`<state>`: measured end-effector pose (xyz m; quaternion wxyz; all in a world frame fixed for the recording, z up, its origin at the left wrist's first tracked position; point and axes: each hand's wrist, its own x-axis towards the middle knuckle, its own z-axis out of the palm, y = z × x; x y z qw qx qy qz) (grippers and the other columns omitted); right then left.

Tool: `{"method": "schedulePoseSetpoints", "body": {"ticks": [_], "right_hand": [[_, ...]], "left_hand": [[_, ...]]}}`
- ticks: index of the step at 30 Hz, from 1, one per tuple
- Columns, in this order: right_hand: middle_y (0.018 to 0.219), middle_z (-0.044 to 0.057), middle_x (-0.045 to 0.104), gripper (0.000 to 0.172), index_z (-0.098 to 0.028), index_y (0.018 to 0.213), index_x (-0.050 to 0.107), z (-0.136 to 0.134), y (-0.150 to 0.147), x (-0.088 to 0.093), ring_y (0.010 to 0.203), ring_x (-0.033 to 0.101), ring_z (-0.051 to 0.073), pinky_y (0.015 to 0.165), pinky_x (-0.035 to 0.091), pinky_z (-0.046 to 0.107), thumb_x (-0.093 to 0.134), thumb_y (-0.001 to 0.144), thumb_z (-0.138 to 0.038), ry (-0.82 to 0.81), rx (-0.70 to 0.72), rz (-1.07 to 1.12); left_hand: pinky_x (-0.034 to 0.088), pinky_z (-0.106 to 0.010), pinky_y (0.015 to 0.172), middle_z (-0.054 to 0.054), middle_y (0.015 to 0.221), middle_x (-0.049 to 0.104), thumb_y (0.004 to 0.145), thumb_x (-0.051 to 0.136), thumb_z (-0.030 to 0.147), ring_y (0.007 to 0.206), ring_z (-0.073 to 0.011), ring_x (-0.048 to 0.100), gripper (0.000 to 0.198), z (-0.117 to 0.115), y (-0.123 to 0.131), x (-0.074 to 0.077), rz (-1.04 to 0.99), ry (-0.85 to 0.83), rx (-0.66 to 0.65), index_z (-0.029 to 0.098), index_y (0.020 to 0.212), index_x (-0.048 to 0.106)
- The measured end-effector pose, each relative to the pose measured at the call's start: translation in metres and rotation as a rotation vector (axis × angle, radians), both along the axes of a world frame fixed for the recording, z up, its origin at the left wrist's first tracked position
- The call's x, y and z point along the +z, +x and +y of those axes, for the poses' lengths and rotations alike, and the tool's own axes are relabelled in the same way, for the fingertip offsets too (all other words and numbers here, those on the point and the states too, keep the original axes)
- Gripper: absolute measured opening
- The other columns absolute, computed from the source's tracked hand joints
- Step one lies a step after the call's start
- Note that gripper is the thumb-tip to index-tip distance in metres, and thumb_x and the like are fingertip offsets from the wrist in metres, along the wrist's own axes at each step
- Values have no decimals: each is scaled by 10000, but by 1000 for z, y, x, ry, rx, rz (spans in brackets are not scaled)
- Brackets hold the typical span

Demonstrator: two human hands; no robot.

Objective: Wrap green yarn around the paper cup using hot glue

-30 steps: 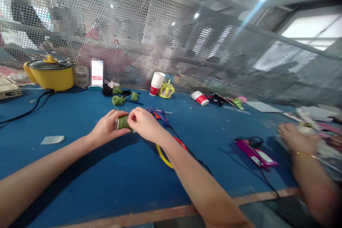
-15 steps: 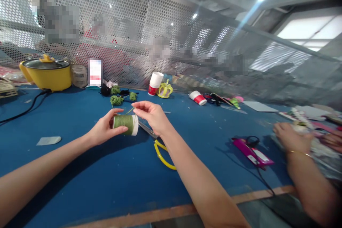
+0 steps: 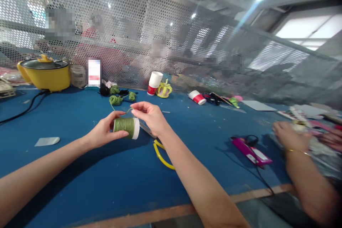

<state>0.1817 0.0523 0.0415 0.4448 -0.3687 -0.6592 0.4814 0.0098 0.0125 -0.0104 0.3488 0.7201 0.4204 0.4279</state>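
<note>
Nearest us on the bench (image 3: 128, 185), scissors (image 3: 160, 155), partly hidden, at the cup's (image 3: 125, 127) four o'clock. And there's that green-wound cup, tipped sideways, gripped in the left hand (image 3: 105, 129)! The right hand (image 3: 151, 115) seems to pinch the yarn (image 3: 128, 112), though the tip is hard to make out. Balls (image 3: 115, 100) at eleven, paper cups (image 3: 155, 82) at one, pot (image 3: 53, 77) at ten.
</note>
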Motion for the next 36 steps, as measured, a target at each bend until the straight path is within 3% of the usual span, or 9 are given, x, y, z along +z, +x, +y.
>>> {"method": "schedulePoseSetpoints", "body": {"ticks": [21,27,31,33,36], "right_hand": [[655,-38,584,168,-161,704,618,6,4,-12,611,514,64,633,404,216,694,554,-172,-225,-30,89],[642,-32,571,194,-160,717,622,8,4,-15,536,484,64,533,381,220,700,542,-189,-265,-40,92],[653,-25,572,213,-156,715,619,7,4,-17,575,514,80,580,406,240,711,525,-186,-283,-33,173],[658,-23,574,210,-155,715,618,6,3,-17,597,523,83,608,415,245,712,530,-189,-258,-46,205],[685,-15,587,198,-159,740,625,3,1,-19,638,535,91,645,424,253,701,563,-205,-168,-67,197]], "left_hand": [[482,-372,819,-100,1106,530,677,664,338,973,-234,557,541,-5,1,1,61,158,-27,188,1134,415],[454,-396,861,-101,1133,516,692,664,306,1031,-244,523,516,-4,-1,-2,76,231,-26,190,1133,423],[389,-437,936,-111,1177,468,699,662,275,1117,-265,451,509,-1,-1,-4,66,279,-31,201,1140,420],[373,-455,947,-118,1187,446,681,677,286,1133,-280,429,531,-1,0,-2,13,219,-44,196,1134,415],[455,-442,848,-118,1158,451,693,649,354,1008,-259,519,571,-3,2,2,-159,-75,-72,183,1158,365]]}}
